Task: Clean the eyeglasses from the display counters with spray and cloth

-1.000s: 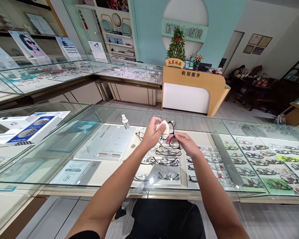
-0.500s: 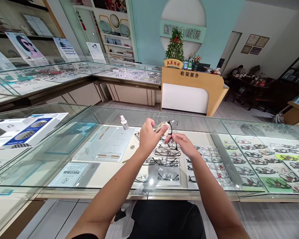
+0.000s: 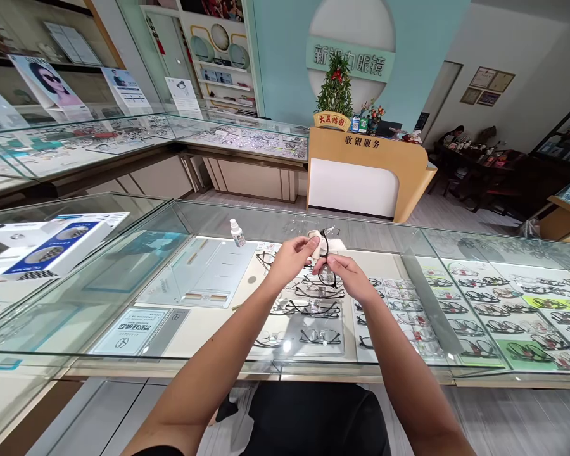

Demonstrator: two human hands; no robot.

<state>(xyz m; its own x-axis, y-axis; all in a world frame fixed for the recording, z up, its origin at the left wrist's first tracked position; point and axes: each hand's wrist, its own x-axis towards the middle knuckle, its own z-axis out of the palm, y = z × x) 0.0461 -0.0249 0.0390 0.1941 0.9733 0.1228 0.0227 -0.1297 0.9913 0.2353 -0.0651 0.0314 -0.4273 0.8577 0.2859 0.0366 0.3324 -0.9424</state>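
Observation:
Above the glass counter, a pair of dark-rimmed eyeglasses is held between my two hands. My right hand pinches the frame near its middle, with one lens hanging below the fingers. A cream cloth is pinched in my left hand, its thumb and fingers pressing it around the upper lens. That lens is mostly covered by the cloth. On the counter to the left of my hands stands a small white bottle.
Under the glass top, several rows of eyeglasses lie on display. White and blue boxes rest at the left. Beyond the aisle stands a wooden cashier desk with a plant. More eyeglasses fill the right-hand case.
My left hand has lowered and its fingers have drawn in around the cloth at the lens. The cloth spreads more to the right behind the frame. My right hand stays nearly in place.

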